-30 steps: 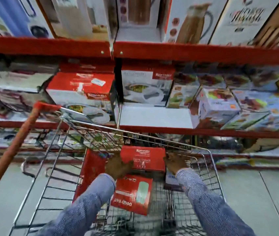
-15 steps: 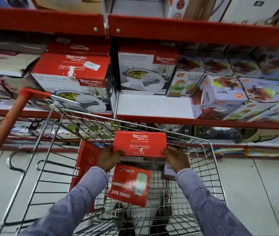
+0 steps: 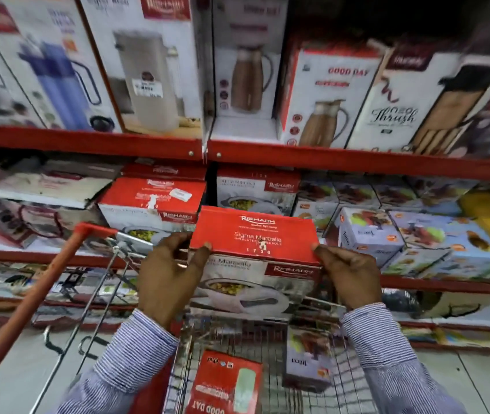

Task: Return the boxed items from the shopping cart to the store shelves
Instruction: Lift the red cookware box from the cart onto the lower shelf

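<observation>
1. The left hand [image 3: 167, 274] and right hand [image 3: 348, 274] each clasp one end of the red-topped cardboard casserole box [image 3: 254, 258].
2. The box is held above the wire shopping cart [image 3: 267, 354], level with the red metal shelf [image 3: 435, 283].

**Red, white and blue stripes**

The casserole box [image 3: 255, 234] has a red top with white lettering and a white front showing a pale dish. The shelf rails [image 3: 327, 162] are red. The cart handle [image 3: 37, 297] is orange-red; the cart [image 3: 267, 354] is silver wire. Both sleeves [image 3: 136, 351] are white with fine blue stripes.
</observation>
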Motion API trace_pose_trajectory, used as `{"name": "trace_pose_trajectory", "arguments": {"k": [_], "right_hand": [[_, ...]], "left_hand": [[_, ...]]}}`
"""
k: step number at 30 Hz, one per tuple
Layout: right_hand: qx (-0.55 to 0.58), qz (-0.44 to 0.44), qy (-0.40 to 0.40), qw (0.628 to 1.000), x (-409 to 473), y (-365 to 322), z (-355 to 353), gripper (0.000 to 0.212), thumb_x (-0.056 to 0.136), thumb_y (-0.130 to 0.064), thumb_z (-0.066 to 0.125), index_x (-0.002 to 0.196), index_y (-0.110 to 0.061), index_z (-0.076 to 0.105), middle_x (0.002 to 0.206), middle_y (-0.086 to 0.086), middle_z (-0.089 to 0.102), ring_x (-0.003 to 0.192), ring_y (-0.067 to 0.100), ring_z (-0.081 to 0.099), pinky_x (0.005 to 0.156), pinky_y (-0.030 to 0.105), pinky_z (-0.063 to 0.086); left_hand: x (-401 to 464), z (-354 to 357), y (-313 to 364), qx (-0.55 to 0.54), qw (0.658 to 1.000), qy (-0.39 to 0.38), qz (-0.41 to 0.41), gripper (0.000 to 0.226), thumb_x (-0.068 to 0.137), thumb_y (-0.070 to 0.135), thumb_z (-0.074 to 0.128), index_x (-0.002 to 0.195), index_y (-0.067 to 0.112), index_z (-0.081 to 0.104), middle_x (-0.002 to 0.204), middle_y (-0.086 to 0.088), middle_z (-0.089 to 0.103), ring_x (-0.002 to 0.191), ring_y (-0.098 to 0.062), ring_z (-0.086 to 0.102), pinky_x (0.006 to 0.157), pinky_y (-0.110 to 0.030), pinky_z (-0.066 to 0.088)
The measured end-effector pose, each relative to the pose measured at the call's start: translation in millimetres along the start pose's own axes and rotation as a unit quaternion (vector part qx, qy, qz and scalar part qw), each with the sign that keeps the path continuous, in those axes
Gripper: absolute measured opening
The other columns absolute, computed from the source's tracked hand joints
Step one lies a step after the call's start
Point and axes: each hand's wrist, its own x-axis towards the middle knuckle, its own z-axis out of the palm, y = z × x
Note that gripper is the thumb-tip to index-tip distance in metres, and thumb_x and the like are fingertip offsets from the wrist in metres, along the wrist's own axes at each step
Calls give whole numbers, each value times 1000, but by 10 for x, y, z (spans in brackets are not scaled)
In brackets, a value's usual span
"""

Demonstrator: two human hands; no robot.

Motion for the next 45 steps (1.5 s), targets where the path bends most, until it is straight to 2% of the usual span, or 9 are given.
{"name": "trace_pose_trajectory", "arguments": {"k": [6, 11, 21, 25, 29, 35, 40, 42, 45], "right_hand": [[12, -42, -8, 999, 313, -159, -99, 38, 77, -40, 72, 106, -15, 74, 95, 6, 77, 82, 20, 73, 82, 42, 59], [12, -44, -26, 999, 621, -70, -16, 39, 80, -41, 69, 112, -17, 70, 103, 6, 76, 91, 21, 71, 88, 47, 57], [-31, -9, -106, 994, 960, 161, 328, 44, 91, -31, 58, 130, -9, 56, 125, 11, 65, 110, 24, 64, 101, 42, 49], [-55, -24, -120, 991, 1059, 110, 417, 41, 94, -30, 53, 133, -16, 54, 121, 1, 67, 109, 18, 63, 92, 30, 47], [-31, -33, -136, 990, 1087, 62, 487, 40, 95, -21, 51, 135, -15, 52, 120, 0, 65, 111, 23, 62, 100, 41, 48], [-43, -22, -117, 992, 862, 168, 440, 49, 92, -28, 56, 140, -21, 45, 120, -6, 60, 108, 14, 56, 94, 35, 46], [-72, 52, -95, 992, 62, 965, 412, 36, 90, -19, 60, 126, -17, 57, 124, 0, 63, 106, 18, 60, 89, 28, 48], [-153, 142, -162, 964, -277, 1346, 497, 32, 91, -21, 57, 122, -13, 60, 123, 8, 66, 105, 22, 62, 91, 35, 51], [-327, 223, -301, 868, -693, 1791, 689, 36, 96, -26, 43, 117, -3, 62, 124, 18, 64, 112, 33, 61, 91, 38, 45]], "left_hand": [[246, 119, 223, -77, 997, -26, -2, 43, 87, 38, 69, 127, 23, 66, 107, 7, 72, 98, -12, 67, 80, -28, 51], [441, 293, 258, -95, 993, -69, -25, 54, 88, 30, 66, 140, 21, 54, 125, -5, 69, 113, -24, 64, 101, -48, 53], [812, 603, 50, -70, 979, -135, -134, 63, 83, 36, 72, 141, 18, 51, 136, -7, 64, 120, -29, 60, 110, -46, 46], [904, 688, 51, -56, 981, -132, -128, 75, 82, 40, 74, 144, 14, 42, 139, -4, 60, 123, -27, 58, 110, -36, 43], [929, 729, 84, -44, 985, -141, -91, 82, 84, 38, 73, 151, 10, 33, 145, -6, 55, 116, -17, 56, 100, -25, 40], [673, 657, -159, -119, 977, -138, -108, 51, 86, 30, 72, 131, 17, 54, 122, 4, 69, 120, -23, 63, 106, -45, 50], [-80, 824, -981, -63, 953, -186, -231, 61, 86, 32, 72, 138, 6, 52, 125, -8, 67, 116, -25, 63, 105, -42, 48], [-387, 933, -1329, -19, 920, -245, -306, 56, 87, 32, 72, 131, 1, 58, 132, -17, 63, 125, -35, 58, 106, -43, 47], [-750, 1034, -1661, -26, 865, -292, -407, 63, 76, 32, 80, 123, -6, 62, 121, -24, 69, 116, -38, 66, 98, -44, 53]]}}
